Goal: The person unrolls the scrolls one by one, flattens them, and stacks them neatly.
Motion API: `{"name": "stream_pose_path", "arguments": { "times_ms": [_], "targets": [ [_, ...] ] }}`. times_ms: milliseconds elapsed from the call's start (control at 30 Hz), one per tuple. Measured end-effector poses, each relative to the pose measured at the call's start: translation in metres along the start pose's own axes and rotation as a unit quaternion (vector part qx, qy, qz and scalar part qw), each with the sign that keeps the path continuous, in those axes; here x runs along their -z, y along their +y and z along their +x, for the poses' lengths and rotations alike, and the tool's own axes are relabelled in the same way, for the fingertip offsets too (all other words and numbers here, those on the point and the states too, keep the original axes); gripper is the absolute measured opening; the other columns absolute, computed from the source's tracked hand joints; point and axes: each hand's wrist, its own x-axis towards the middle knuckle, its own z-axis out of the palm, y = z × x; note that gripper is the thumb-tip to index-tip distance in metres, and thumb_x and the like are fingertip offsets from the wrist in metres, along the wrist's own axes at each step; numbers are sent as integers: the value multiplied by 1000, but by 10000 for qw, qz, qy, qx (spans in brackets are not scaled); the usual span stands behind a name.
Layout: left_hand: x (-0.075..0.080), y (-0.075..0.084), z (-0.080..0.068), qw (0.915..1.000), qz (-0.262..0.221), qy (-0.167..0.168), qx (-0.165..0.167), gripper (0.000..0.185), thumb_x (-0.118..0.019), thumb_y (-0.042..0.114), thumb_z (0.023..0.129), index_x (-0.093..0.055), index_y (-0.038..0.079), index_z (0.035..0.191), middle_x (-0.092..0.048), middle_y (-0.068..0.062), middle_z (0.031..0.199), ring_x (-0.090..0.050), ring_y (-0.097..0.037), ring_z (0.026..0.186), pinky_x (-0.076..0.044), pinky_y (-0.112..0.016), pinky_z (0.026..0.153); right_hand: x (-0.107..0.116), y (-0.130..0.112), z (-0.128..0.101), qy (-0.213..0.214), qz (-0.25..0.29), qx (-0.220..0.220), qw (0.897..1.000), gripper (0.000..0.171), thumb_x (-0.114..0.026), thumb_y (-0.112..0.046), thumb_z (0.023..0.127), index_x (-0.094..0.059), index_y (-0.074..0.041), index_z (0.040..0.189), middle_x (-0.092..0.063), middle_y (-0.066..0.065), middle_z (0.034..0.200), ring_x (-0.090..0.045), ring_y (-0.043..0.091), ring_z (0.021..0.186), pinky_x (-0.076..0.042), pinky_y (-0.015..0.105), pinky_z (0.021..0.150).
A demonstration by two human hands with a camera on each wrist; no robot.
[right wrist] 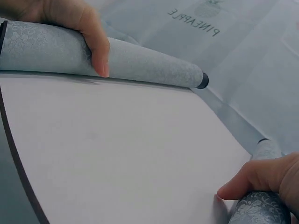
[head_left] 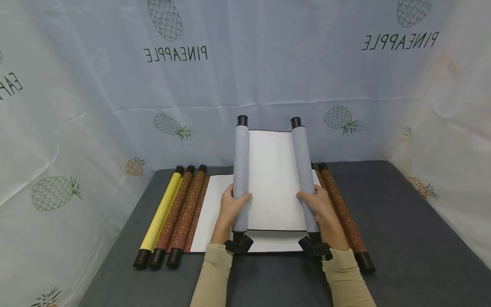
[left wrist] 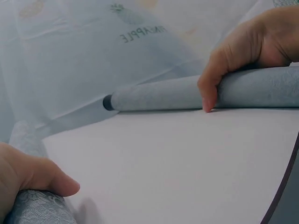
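Head view: grey scroll [head_left: 273, 179] held partly unrolled and lifted at the far end, above a second scroll's white sheet [head_left: 210, 213] lying on the dark surface [head_left: 402, 221]. Left hand [head_left: 231, 205] wrapped around left grey roll [head_left: 241, 170], thumb on the inner side; right hand [head_left: 321, 205] wrapped around right grey roll [head_left: 304, 170], same grip. White paper stretched between the two rolls. Black end knobs visible at top and bottom of both rolls. To the left on the surface: yellow rolled scroll [head_left: 161, 213] just beside brown patterned rolls [head_left: 184, 213]. To the right: another brown patterned roll [head_left: 341, 213], close to the right hand. Pineapple-print cloth [head_left: 115, 85] as backdrop on three sides. Left wrist view: left hand [left wrist: 28, 179] closed on its roll at lower left, thumb resting at the paper edge; right hand [left wrist: 247, 51] seen across the sheet, curled over the far roll [left wrist: 187, 93]. Right wrist view: right hand [right wrist: 264, 179] closed on its roll at lower right; left hand [right wrist: 70, 23] curled over the far roll [right wrist: 140, 60], fingertip touching the paper.
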Motion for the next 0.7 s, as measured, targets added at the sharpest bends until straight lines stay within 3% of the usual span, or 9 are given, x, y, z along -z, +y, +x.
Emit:
{"name": "stream_pose_path", "arguments": {
  "times_ms": [333,700],
  "targets": [
    [5,-3,2,9989,210,95,-416,56,-69,10,81,-51,-6,131,-61,-27,124,-60,-40,112,-50,-54,93,6,0,0,-58,-146,162,9997,63,-53,-14,88,-33,12,142,-39,32,140,-44,38,115,-40,46,93],
    [4,-5,4,9994,151,-250,-202,71,-60,8,86,-27,-5,147,-43,-31,141,-47,-47,128,-40,-64,101,11,2,2,-112,-174,67,9998,65,-49,-16,89,-29,14,143,-37,34,141,-43,39,114,-39,49,92]
  ]
}}
